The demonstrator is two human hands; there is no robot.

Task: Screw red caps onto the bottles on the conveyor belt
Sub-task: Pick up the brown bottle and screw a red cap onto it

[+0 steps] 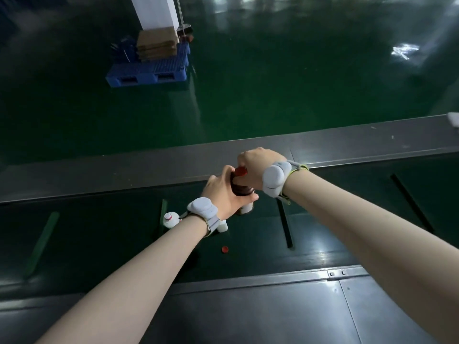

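Note:
My left hand (224, 193) grips a dark brown bottle (240, 189) held upright above the conveyor belt (347, 219). My right hand (253, 167) is closed over the red cap (241, 171) sitting on the bottle's neck. A white bottle (171, 219) lies on its side on the belt, left of my left wrist, partly hidden by the wrist. Another white object (222, 227) peeks out below that wrist. A loose red cap (225, 249) lies on the belt near my left forearm. Both wrists wear pale grey bands.
Metal rails run along the belt's far side (347, 147) and near side (273, 279). Dark cross cleats (285, 227) divide the belt. Beyond lies a glossy green floor with a blue pallet (149, 70) stacked with cardboard. Something white (453, 119) sits on the far rail at right.

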